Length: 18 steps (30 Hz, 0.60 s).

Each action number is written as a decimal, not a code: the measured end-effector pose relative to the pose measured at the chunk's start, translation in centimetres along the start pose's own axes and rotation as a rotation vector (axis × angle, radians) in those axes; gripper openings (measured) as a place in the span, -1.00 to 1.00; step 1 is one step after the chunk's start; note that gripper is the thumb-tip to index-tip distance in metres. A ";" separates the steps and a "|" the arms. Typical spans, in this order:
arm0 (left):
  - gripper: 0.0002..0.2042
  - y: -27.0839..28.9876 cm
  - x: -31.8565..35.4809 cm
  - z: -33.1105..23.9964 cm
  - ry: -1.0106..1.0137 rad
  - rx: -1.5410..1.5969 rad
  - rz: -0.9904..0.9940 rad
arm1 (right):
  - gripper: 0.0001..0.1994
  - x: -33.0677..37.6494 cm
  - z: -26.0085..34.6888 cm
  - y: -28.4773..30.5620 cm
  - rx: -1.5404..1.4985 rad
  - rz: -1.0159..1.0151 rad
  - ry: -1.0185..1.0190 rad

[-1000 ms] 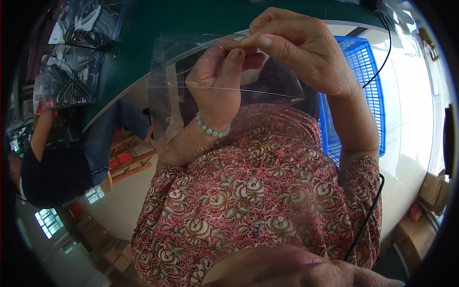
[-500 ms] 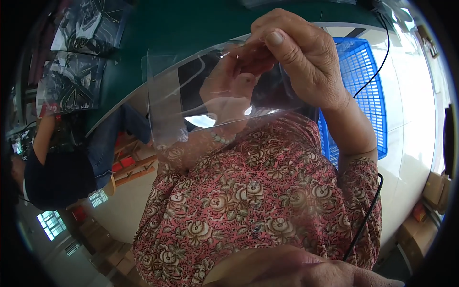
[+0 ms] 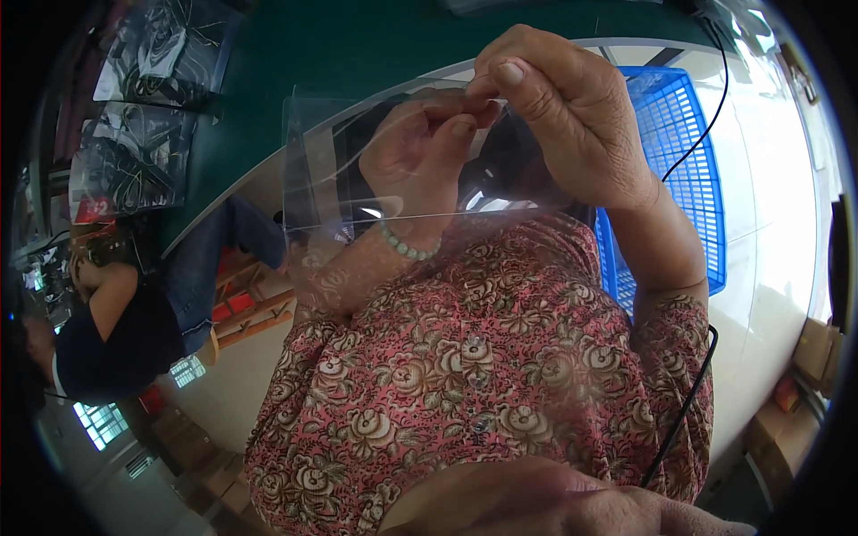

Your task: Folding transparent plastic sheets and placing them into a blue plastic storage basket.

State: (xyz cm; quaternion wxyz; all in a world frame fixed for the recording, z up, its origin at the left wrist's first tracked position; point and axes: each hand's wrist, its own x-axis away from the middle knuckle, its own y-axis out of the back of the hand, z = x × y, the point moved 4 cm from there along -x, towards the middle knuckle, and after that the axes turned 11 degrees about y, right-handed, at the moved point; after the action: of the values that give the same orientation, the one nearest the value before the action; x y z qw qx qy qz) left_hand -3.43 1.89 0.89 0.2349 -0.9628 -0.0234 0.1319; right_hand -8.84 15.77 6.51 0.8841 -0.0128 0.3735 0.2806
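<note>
Film of the clear plastic bag (image 3: pixel 344 179) spreads toward 8 o'clock from the right hand (image 3: pixel 576 121), whose thumb-and-finger grip looks pinched on its upper edge; the bag's long axis runs roughly 9 to 3 o'clock, with the green counter (image 3: pixel 357 40) toward 11 o'clock. The left hand (image 3: pixel 416 152) shows through the film, its curled fingertips just beside the right ones, but whether its grip holds film, or sits inside or behind the bag, cannot be told.
</note>
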 end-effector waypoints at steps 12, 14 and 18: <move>-0.87 -0.1 0.3 -0.5 0.100 -0.161 -0.089 | -0.71 0.6 -0.5 0.3 0.112 -0.006 -0.047; -0.88 -0.3 0.3 0.0 0.066 -0.087 -0.088 | -0.71 0.4 -0.1 0.0 0.094 -0.017 -0.028; -0.88 -0.8 -0.1 -0.5 -0.021 -0.089 -0.043 | -0.73 0.1 0.3 -0.3 0.019 -0.046 0.026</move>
State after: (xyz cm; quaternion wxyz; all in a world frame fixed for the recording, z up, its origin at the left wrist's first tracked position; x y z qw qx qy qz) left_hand -3.35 2.36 1.67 0.1944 -0.9701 -0.0525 0.1357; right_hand -8.46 15.64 6.63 0.8856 -0.0167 0.3871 0.2562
